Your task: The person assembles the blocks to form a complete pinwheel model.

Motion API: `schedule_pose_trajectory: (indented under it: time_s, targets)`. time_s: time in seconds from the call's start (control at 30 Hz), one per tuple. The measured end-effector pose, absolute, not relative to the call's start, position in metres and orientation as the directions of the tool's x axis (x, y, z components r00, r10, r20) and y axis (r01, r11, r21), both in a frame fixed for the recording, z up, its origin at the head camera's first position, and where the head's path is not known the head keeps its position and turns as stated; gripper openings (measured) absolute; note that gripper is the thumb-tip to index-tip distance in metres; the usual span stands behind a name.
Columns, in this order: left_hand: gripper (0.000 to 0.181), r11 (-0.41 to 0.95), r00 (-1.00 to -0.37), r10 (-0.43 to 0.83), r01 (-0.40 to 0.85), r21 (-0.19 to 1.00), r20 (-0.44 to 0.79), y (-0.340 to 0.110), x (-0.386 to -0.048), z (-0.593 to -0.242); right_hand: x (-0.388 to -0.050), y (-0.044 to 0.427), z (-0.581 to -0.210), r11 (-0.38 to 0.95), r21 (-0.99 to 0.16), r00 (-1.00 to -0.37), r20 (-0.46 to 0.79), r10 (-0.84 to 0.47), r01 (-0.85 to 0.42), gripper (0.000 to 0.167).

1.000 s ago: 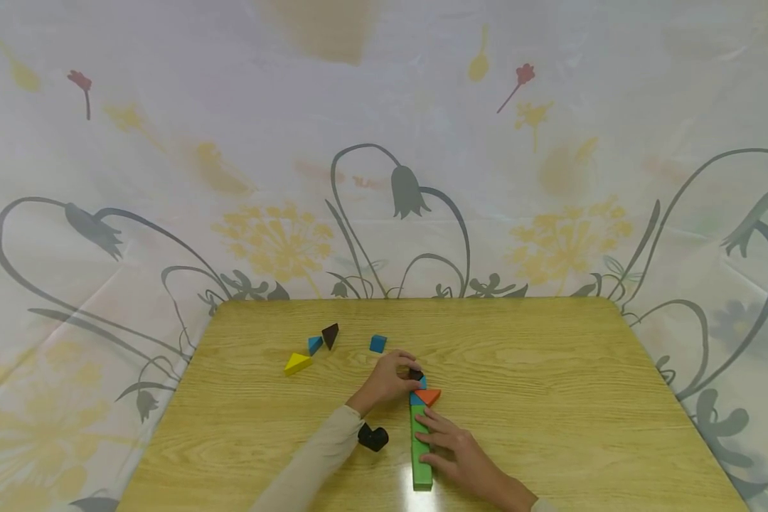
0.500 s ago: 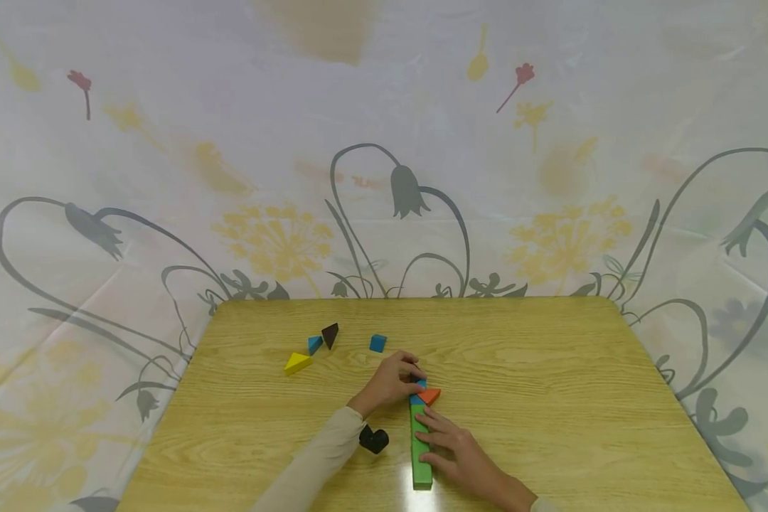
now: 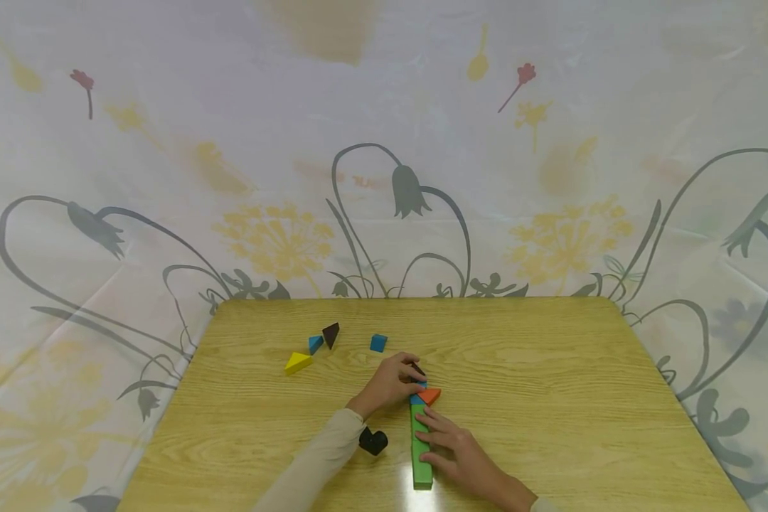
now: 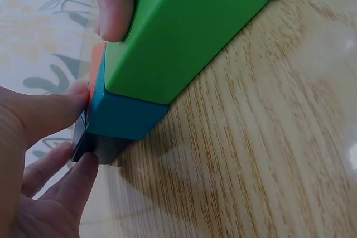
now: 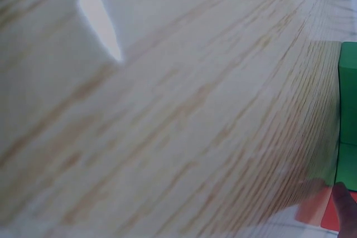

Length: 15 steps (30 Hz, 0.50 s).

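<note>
A row of wooden blocks runs away from me at mid-table. Nearest are green blocks [image 3: 420,473] laid end to end, followed by a blue triangular block [image 3: 416,400] and an orange triangular block [image 3: 430,396]. At the far end my left hand [image 3: 387,382] pinches a black triangular block [image 3: 419,369], partly hidden by the fingers. The left wrist view has the thumb at the orange block's edge and fingertips against the black block [image 4: 106,147], which touches the blue one [image 4: 122,115]. My right hand [image 3: 461,449] rests extended fingers along the green blocks' right side.
Left of the row lie a yellow triangular block [image 3: 298,363], a small blue triangular block [image 3: 316,345], a dark brown triangular block [image 3: 331,335] and another blue block [image 3: 378,343]. A black rounded device [image 3: 374,442] sits by the left sleeve. A flower-printed sheet [image 3: 384,242] hangs behind the table.
The left fingers have shifted slightly over the black block at the far end, covering it differently. The right hand and the loose blocks stay where they were.
</note>
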<state>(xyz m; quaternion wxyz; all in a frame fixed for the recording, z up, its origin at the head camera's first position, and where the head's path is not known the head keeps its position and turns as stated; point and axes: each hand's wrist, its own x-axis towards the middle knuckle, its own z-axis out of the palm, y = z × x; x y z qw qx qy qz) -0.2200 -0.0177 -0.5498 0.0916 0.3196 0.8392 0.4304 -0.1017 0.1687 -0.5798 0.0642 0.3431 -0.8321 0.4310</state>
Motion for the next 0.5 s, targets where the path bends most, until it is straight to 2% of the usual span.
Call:
schedule_pose_trajectory:
  time_s: [0.33,0.5]
  targets:
    - [0.014,0.436,-0.773,0.608,0.515,0.738,0.18,-0.0181,-0.2189,-0.5483,-0.1019,0.1686,-0.579,0.4,-0.674,-0.761,0.396,-0.514,-0.621,0.038]
    - [0.018,0.424,-0.805,0.576,0.445,0.789,0.145,-0.0179,-0.2192,-0.5451,-0.1021,0.1681,-0.5793,0.39,-0.669,-0.753,0.413,-0.513,-0.632,0.036]
